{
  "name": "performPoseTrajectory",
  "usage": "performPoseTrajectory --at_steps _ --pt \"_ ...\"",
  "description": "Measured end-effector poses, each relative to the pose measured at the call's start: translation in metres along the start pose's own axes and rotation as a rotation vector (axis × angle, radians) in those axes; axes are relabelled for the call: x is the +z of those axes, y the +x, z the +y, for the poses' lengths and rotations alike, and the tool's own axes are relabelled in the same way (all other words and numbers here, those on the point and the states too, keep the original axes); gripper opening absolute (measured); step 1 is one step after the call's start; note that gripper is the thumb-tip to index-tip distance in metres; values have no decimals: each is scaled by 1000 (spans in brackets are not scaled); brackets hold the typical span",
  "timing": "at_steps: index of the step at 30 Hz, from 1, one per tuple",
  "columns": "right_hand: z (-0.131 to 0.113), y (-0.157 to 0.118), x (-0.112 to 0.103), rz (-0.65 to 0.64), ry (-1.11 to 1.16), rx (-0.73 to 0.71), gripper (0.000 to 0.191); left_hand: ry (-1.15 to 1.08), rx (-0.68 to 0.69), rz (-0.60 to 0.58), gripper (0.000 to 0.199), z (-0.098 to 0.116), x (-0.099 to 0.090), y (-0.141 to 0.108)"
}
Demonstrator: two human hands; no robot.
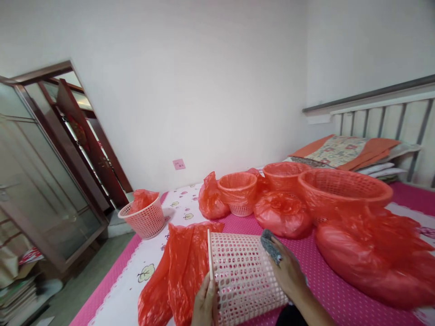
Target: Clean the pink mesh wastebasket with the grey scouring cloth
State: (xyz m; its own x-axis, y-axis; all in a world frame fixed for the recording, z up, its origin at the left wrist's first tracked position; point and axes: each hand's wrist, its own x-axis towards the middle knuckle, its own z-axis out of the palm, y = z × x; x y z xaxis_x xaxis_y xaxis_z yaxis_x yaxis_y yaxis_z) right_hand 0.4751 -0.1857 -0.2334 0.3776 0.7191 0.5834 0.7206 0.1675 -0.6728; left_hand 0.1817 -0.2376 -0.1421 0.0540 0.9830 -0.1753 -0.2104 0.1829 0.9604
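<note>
A pale pink plastic basket (244, 271) with a grid of holes lies tipped on its side in front of me, its rim facing left. My left hand (205, 299) is closed round that rim near the bottom of the view. In my right hand (287, 269) is a grey fuzzy cloth (270, 246), held against the upper side of the basket near its base. Just left of the basket, a crumpled red plastic bag (185, 262) is spread on the bed.
The bed has a pink dotted sheet (234, 224). Another pink basket (146, 219) with a red bag inside stands at the left edge. Bag-lined baskets (238, 192) and full red bags (370, 262) fill the back and right. Folded bedding (346, 151) lies by the headboard.
</note>
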Motion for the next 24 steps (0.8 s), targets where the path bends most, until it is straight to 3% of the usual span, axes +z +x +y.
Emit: performPoseTrajectory --at_steps 5,8,12,19,24 --pt "-24 27 14 -87 -166 -33 48 99 43 -37 71 -6 -4 1" --pt "-45 37 25 -129 -149 -85 43 129 8 -71 71 -6 -5 -1" --pt "-77 44 41 -167 -98 -157 38 210 38 -16 63 -5 -8 -4" --pt "-124 40 71 -198 18 -294 36 298 139 42 51 -11 -15 -2" --pt "-140 21 77 -204 102 -407 42 314 172 31 46 -26 -26 2"
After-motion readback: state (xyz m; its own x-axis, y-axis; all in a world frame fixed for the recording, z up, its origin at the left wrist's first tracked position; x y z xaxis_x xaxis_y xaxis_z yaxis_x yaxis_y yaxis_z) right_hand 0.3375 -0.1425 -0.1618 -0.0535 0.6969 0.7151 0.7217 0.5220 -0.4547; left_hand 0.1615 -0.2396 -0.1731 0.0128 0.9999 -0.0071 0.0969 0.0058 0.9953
